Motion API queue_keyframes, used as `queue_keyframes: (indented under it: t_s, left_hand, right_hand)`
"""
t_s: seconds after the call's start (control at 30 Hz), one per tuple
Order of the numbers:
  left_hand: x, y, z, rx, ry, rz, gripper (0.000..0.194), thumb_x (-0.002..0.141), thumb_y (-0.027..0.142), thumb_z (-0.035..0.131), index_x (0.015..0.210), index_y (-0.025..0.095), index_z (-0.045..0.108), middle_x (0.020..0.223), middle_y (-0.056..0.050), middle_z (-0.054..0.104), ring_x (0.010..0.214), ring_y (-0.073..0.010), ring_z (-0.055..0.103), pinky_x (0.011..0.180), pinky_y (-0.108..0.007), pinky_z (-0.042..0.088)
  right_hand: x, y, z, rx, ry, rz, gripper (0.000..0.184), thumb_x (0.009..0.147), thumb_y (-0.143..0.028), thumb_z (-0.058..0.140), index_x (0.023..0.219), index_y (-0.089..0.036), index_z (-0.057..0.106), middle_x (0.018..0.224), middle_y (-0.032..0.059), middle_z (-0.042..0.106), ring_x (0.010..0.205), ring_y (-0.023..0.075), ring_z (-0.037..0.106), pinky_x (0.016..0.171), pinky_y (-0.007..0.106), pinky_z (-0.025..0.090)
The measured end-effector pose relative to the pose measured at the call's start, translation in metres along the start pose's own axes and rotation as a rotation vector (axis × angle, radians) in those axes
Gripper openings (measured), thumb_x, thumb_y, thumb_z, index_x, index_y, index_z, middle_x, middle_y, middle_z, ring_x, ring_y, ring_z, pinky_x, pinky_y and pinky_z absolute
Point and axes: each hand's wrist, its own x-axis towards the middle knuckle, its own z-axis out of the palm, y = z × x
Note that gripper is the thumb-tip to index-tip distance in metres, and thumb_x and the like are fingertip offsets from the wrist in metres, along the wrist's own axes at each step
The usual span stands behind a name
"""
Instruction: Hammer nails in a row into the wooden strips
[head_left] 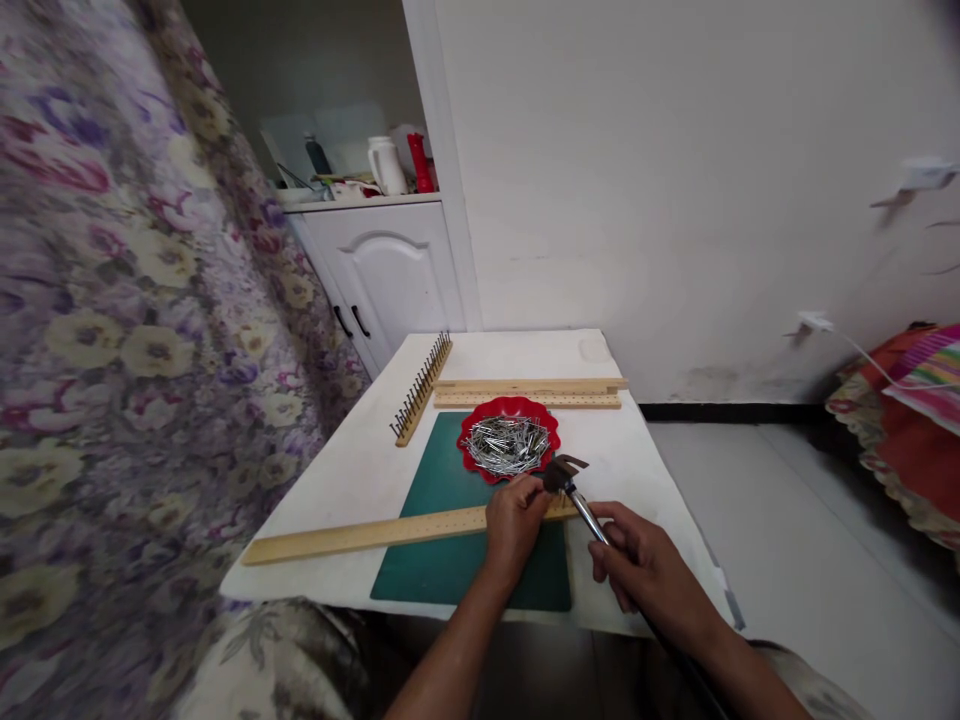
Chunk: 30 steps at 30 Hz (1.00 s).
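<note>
A claw hammer (592, 515) with a dark head and shiny shaft is in my right hand (656, 575), whose fingers are wrapped around the handle. Its head hovers just beside the fingertips of my left hand (514, 530). That hand is closed in a pinch over a long wooden strip (360, 537) with rows of small holes; whatever the fingertips hold is hidden. A few nails (561, 498) stand in the strip under the hammer head. Just beyond my left hand, a red scalloped bowl (463, 455) holds many loose silvery nails (506, 445).
A green cutting mat (442, 570) lies under the strip on the white-covered table (322, 490). Farther back are a strip studded with upright nails (424, 390) and two more wooden strips (525, 393). A floral curtain (150, 300) hangs at left; a wall (637, 200) rises behind.
</note>
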Motion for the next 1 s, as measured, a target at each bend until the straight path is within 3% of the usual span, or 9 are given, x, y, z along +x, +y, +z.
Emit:
queue_keyframes:
  t_s: [0.37, 1.0]
  left_hand:
    - [-0.001, -0.001, 0.000, -0.014, 0.007, 0.006, 0.011, 0.077, 0.022, 0.059, 0.079, 0.020, 0.069, 0.080, 0.000, 0.067, 0.074, -0.0135, 0.060, 0.069, -0.023, 0.041]
    - [0.000, 0.002, 0.001, 0.047, -0.003, 0.004, 0.016, 0.079, 0.024, 0.054, 0.065, 0.018, 0.061, 0.065, 0.002, 0.058, 0.062, -0.0114, 0.051, 0.057, -0.021, 0.033]
  right_hand:
    - [0.008, 0.007, -0.013, 0.115, 0.100, -0.075, 0.035, 0.084, -0.036, 0.056, 0.115, -0.019, 0.049, 0.061, -0.0049, 0.058, 0.034, 0.0058, 0.039, 0.037, 0.018, 0.029]
    - [0.002, 0.004, -0.002, 0.020, 0.015, 0.005, 0.038, 0.080, -0.035, 0.056, 0.115, -0.020, 0.053, 0.059, -0.0062, 0.056, 0.032, 0.0068, 0.041, 0.034, 0.019, 0.031]
